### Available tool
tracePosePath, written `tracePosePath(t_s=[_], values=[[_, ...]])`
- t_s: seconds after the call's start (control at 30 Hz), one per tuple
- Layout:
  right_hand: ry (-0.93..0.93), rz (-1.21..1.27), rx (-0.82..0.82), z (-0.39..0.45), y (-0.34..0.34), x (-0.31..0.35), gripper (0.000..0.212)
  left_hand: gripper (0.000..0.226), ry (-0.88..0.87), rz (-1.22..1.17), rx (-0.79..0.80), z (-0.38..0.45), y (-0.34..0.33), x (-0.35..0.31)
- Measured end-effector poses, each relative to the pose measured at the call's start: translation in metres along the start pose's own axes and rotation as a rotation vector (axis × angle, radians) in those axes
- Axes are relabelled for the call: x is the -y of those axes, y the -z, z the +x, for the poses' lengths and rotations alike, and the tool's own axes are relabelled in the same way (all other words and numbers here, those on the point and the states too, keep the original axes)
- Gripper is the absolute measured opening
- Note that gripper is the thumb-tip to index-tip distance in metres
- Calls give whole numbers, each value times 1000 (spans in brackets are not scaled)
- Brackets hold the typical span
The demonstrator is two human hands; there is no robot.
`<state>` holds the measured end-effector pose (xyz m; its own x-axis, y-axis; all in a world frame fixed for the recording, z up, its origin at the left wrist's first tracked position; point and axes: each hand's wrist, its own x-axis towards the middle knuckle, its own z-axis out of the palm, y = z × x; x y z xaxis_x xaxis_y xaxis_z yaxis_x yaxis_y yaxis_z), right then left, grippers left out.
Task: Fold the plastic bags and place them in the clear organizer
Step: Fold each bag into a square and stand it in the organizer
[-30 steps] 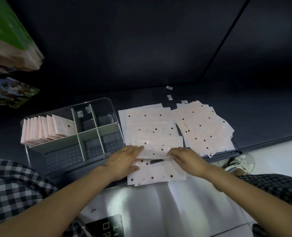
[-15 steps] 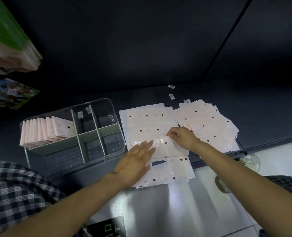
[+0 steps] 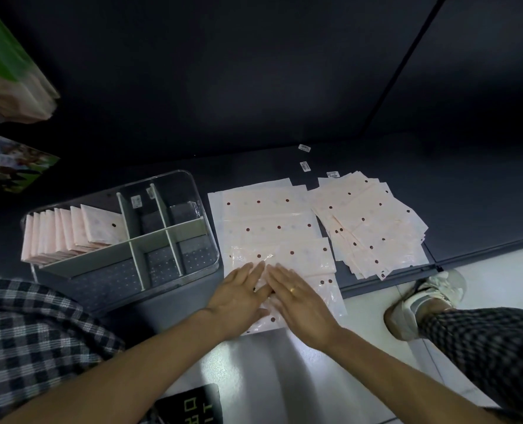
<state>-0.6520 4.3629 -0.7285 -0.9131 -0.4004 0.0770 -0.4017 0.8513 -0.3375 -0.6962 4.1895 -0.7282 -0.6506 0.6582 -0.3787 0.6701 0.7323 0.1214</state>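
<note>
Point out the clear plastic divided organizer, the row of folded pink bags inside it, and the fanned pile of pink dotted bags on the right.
Clear plastic divided organizer (image 3: 208,264): head view, right wall.
Row of folded pink bags (image 3: 99,228): head view, frontmost bag.
Fanned pile of pink dotted bags (image 3: 373,224): head view, pile's middle.

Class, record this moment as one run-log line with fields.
step: flattening fold | left hand: flat on bag | right hand: flat on bag | organizer: folded bags in one compartment

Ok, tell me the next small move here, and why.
Probably slide both flat hands apart to crease the fold: the left hand and right hand press side by side on the dotted pink plastic bag, whose film looks rumpled.
</note>
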Motion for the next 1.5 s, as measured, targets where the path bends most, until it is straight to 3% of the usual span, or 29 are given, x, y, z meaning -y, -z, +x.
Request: tracePosePath(t_s=[0.23,0.63,0.97,1.3,1.5], values=[[-116,-246,150,-34,23,-52,52,60,19,-29,12,-5,8,3],[-77,-238,-137,-24,50,-78,27,47,93,-81,16,-38,20,26],[142,-491,83,-1,63,-84,42,44,117,-50,23,-40,21,30],[352,-323,-66,-15,85,-52,10,55,110,-30,-19,-31,27,12],[323,-186,-120,-23,69,-6,24,44,41,-411,-122,-29,18,-36]])
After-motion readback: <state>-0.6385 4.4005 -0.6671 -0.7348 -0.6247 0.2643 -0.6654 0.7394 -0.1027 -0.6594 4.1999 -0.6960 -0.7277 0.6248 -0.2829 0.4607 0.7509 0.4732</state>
